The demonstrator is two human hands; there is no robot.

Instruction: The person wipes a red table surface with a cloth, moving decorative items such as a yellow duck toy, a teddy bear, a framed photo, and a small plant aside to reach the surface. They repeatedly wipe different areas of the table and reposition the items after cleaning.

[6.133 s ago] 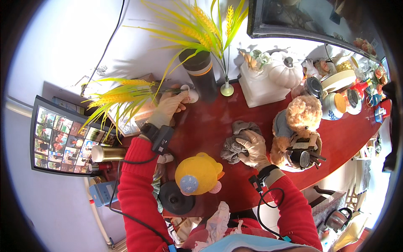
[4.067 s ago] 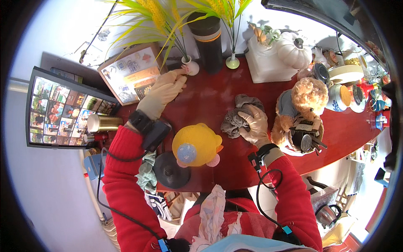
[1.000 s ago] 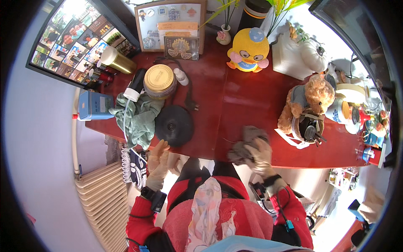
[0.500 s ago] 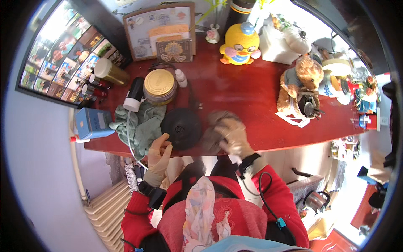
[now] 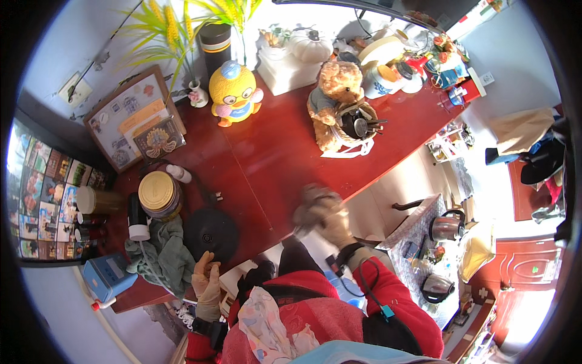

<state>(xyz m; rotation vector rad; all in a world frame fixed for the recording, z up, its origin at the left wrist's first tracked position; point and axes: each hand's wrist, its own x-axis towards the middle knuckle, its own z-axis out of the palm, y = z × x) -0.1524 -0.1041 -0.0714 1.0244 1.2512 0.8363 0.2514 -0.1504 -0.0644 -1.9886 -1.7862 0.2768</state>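
Yellow duck (image 5: pixel 233 94), teddy bear (image 5: pixel 341 84) on red table (image 5: pixel 273 164); black disc (image 5: pixel 209 233) beside half-open, empty left hand (image 5: pixel 207 284). Right hand (image 5: pixel 334 224) clasps grey cloth (image 5: pixel 312 205), both motion-blurred, fingertips unclear.

A glossy red bench (image 5: pixel 273 158) carries a yellow duck figure (image 5: pixel 235 97), fluffy brown bear (image 5: pixel 341 84), round black disc (image 5: pixel 213 233) and, at its edge, crumpled grey cloth (image 5: pixel 313 207).

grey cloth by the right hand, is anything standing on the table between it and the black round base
Nothing visible does: between the motion-blurred grey cloth at the right hand and the black round base there is only red tabletop. The plug lies farther back.
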